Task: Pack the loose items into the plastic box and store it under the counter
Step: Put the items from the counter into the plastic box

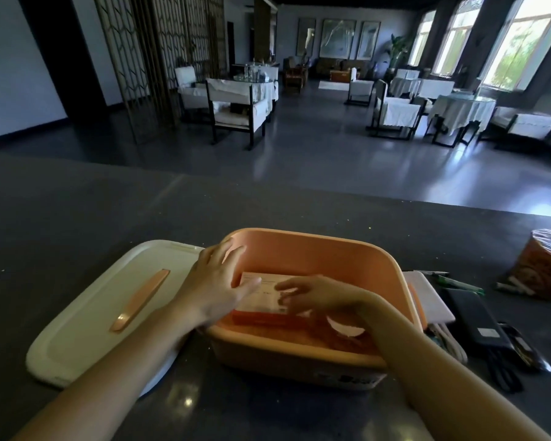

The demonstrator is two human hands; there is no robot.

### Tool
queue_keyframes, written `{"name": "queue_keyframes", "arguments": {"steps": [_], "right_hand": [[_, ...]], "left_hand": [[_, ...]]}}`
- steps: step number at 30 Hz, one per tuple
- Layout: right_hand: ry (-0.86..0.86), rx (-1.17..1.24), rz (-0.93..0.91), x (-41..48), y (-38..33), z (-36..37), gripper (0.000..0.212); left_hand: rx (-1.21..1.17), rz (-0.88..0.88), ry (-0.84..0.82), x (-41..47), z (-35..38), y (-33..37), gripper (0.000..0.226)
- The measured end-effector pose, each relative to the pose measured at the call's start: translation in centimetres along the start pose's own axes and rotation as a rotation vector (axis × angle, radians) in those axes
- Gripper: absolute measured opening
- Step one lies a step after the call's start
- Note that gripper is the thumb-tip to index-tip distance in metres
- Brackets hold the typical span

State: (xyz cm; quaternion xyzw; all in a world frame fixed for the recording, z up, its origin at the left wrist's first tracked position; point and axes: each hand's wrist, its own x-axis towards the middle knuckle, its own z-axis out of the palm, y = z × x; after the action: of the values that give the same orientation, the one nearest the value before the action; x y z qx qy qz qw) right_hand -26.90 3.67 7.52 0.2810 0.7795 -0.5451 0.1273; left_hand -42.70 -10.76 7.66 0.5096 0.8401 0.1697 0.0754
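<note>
Orange plastic box sits on the dark counter, near the front edge, lid off. Inside, a flat white and orange packet lies with its long side running left to right, a little toward the left wall of the box. Left hand reaches over the left rim, fingers spread flat on the left end of the packet. Right hand comes in over the near right rim, fingers curled loosely on the packet's right part; hard to tell if pinching it or only pressing it down. Both hands touch the packet, neither wraps around it. Looks like the step of settling this packet flat on the bottom.

Just left of the box lies the white lid with its orange handle strip, touching the box side, closest to the left hand.

Just right of the box wait more loose things: a white pad, a green pen, a black charger block with its cable. Farther right stands a wrapped orange cup. All of these lie on the right, so the right hand is nearer for the next pick, probably the white pad first.
</note>
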Motion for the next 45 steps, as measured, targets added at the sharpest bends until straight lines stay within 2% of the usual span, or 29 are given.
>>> {"name": "queue_keyframes", "arguments": {"steps": [3,6,11,16,21,24,27,33,36,39,45], "right_hand": [[0.330,0.125,-0.100,-2.6,0.1,-1.4,0.034],[0.610,0.229,-0.187,-6.4,0.9,-3.2,0.026],[0.899,0.447,-0.234,-14.5,5.3,-5.8,0.026],[1.065,0.573,-0.113,-21.1,12.4,-6.4,0.026],[1.075,0.640,-0.001,-24.6,18.1,-7.2,0.025],[1.052,0.581,0.036,-25.3,21.1,-8.4,0.028],[1.010,0.483,0.062,-25.6,23.6,-9.9,0.029],[0.900,0.393,0.023,-25.0,26.7,-12.5,0.028],[0.846,0.329,0.000,-23.9,27.3,-12.8,0.032],[0.785,0.282,-0.013,-22.1,27.4,-12.7,0.040],[0.747,0.155,0.025,-18.2,26.1,-13.4,0.059]], "left_hand": [[0.092,0.054,0.024,0.5,0.1,1.2,0.076],[0.030,0.180,0.041,1.0,0.5,4.6,0.076],[-0.133,0.409,-0.034,0.6,2.4,12.5,0.073],[-0.206,0.574,-0.005,-1.5,5.6,18.8,0.065],[-0.288,0.727,0.020,-3.1,8.7,24.1,0.064],[-0.310,0.728,-0.028,-4.0,11.2,26.7,0.065],[-0.236,0.625,-0.039,-4.0,14.2,27.9,0.067],[-0.034,0.179,-0.141,-3.1,18.5,26.0,0.086],[-0.028,0.042,-0.203,-3.5,19.5,25.1,0.091],[-0.098,-0.002,-0.213,-3.8,19.8,25.0,0.091],[-0.054,0.016,-0.223,-3.0,19.3,25.3,0.095]]}}
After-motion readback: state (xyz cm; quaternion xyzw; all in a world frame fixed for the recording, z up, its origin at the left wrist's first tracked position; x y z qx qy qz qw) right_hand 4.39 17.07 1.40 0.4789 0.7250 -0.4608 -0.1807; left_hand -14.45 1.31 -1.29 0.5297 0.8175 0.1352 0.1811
